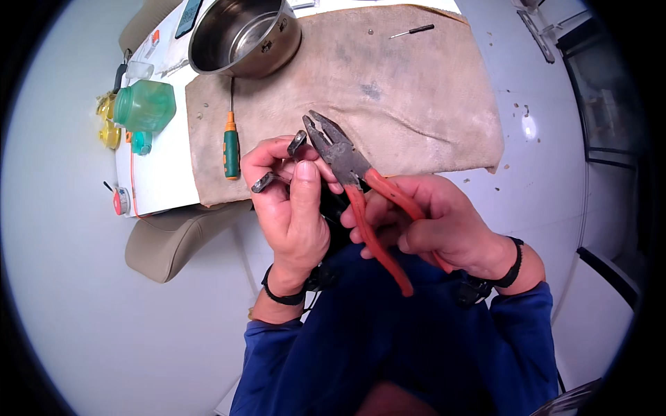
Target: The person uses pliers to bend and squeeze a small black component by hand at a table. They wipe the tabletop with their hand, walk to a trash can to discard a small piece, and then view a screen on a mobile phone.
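Note:
My right hand grips the red handles of a pair of pliers, whose dark jaws are parted and point up and left. My left hand pinches a small dark metal part with two ends showing, one by the fingertips and one lower at the knuckles. The plier jaws sit right beside the upper end of that part. Both hands are held close over my lap, in front of a table edge covered by a stained beige cloth.
A steel pot stands at the back of the cloth. An orange and green screwdriver lies on its left side, a small black screwdriver far back. A green plastic jar and small items sit left. A beige chair is below the table.

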`<move>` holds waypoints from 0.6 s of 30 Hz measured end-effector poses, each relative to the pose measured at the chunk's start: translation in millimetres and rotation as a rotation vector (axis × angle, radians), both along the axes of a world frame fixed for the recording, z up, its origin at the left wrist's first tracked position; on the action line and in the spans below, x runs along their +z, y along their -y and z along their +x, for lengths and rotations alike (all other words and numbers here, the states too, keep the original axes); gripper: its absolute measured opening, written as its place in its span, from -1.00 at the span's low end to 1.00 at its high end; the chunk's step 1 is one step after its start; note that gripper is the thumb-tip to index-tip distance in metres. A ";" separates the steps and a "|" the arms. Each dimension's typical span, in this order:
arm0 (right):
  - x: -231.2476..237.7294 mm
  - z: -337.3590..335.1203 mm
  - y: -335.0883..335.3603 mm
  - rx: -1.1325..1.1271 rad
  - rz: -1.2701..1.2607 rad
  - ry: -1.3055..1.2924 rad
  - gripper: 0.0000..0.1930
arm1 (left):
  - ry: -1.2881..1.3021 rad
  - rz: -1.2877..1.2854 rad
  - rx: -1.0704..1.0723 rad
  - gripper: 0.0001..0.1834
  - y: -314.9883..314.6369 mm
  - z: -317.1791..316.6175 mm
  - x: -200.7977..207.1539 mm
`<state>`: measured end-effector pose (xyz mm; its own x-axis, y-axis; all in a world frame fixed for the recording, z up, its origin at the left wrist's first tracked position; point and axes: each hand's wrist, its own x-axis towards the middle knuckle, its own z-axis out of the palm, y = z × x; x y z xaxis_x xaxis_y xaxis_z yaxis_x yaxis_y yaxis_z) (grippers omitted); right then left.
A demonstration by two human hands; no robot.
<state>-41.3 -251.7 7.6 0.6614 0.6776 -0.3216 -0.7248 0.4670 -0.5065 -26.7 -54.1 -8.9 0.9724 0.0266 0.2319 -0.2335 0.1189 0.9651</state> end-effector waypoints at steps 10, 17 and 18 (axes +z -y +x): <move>11.8 -8.1 -3.3 0.035 0.083 -0.025 -0.57 | -0.012 0.084 0.092 -0.74 -13.6 3.8 -6.0; 21.6 -2.9 5.0 0.081 0.100 -0.055 -0.17 | 0.126 0.203 0.010 -0.79 -28.6 10.3 -15.6; 24.0 -1.6 6.3 0.082 0.105 -0.058 -0.17 | 0.123 0.208 0.010 -0.79 -29.0 10.8 -15.5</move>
<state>-42.9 -258.0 31.7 0.5850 0.7604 -0.2822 -0.7891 0.4534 -0.4144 -15.9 -25.0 -24.4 0.9364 -0.0245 0.3500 -0.3508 -0.0819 0.9328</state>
